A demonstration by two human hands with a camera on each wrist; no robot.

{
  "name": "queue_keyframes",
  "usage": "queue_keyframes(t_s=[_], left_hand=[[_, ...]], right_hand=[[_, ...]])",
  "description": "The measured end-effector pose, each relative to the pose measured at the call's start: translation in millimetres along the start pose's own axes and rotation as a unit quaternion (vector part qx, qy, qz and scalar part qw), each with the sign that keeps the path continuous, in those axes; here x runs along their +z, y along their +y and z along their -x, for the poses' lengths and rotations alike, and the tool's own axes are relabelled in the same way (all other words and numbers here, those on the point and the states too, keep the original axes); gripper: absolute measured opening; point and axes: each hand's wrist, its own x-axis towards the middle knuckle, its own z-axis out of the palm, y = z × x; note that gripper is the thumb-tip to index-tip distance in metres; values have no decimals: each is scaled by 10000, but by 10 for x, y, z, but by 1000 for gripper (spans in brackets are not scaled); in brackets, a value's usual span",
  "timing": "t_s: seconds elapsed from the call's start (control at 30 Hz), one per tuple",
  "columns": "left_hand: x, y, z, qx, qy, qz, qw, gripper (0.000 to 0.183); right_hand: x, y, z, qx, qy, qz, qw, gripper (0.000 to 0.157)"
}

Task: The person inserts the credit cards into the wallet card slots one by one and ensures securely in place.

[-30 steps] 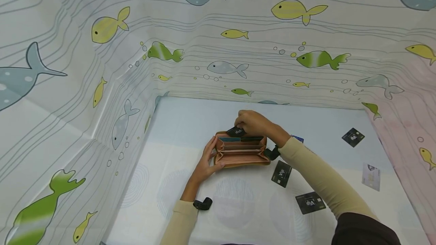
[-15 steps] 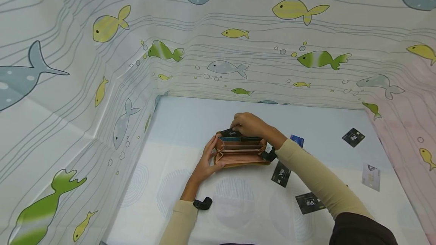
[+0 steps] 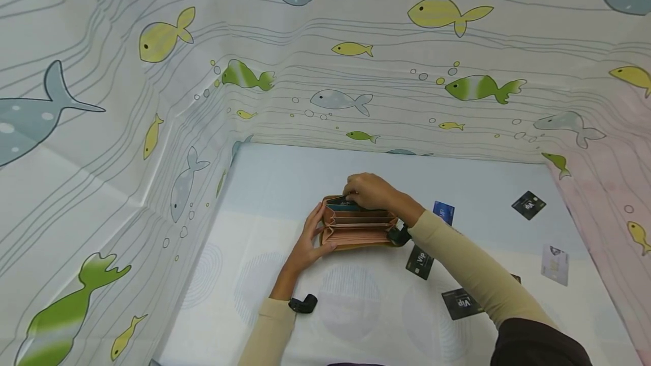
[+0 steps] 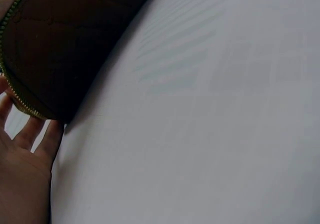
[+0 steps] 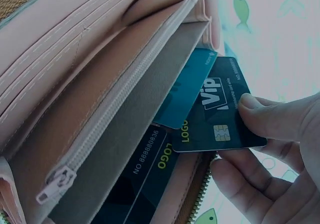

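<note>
An unzipped wallet [image 3: 362, 237] lies on the table with its pink-lined pockets facing up. My left hand [image 3: 304, 246] grips its left end, the thumb in front and the fingers along the zipped edge. At the wallet's far side, my right hand [image 3: 373, 191] pinches a black Vip card [image 5: 215, 116] between thumb and fingers. The card's lower part is at the rear slots, overlapping a teal card [image 5: 187, 91] tucked there. Another black card [image 5: 145, 176] sits in the slot beside it. In the left wrist view, the wallet's dark quilted outside [image 4: 75, 39] shows.
Black cards [image 3: 420, 263] lie right of the wallet, one [image 3: 460, 304] partly under the right sleeve and one [image 3: 529, 205] farther right. A blue card [image 3: 444, 211] and a pale card [image 3: 555, 265] also lie there. Fish-print cloth [image 3: 325, 72] rises around the table.
My right hand has moved slightly left and down, lowering the black card to the wallet's rear slot. The left hand and the wallet have stayed in place.
</note>
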Motion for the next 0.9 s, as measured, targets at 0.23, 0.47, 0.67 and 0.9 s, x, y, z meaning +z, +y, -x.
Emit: queue_keyframes(t_s=[0.23,0.47,0.67,0.9], left_hand=[[6,15,7,49,-15,-38,10000,91],[3,16,19,49,-10,-15,10000,91],[-13,23,17,-5,-60,-102,9999,91],[-29,19,9,47,-55,-164,9998,91]], right_hand=[[51,-2,-17,32,65,-64,10000,11],[101,-18,-19,27,272,18,9996,11],[159,-7,2,11,660,298,9974,10],[229,50,17,-10,1051,106,9944,9]])
